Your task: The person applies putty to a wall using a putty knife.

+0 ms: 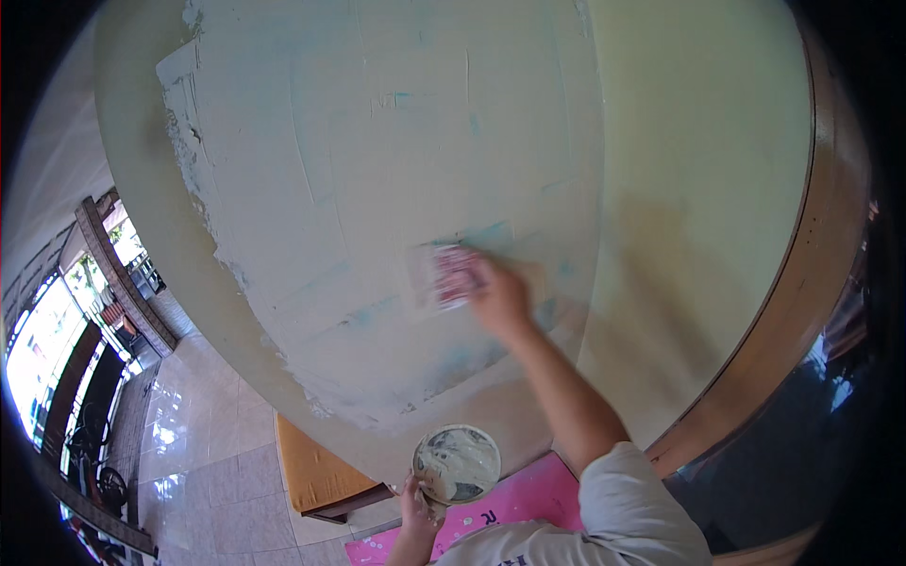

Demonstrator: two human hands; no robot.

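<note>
My right hand [497,292] grips a thin, flat scraper with red-and-white markings [451,275] against a wide patch of pale plaster [377,160]. The patch is streaked with faint blue and has ragged edges, on a pale yellow-green wall [698,160]. My left hand [418,505] holds a round, shallow container [458,455] smeared with whitish paste at its rim and inside, below the scraper near the foot of the wall.
An orange bench or table [311,467] and a pink board [519,486] are low by the wall. A wooden frame [802,245] edges the right. At left are a tiled floor [208,472], a pillar [123,274] and a bright gated opening [42,349].
</note>
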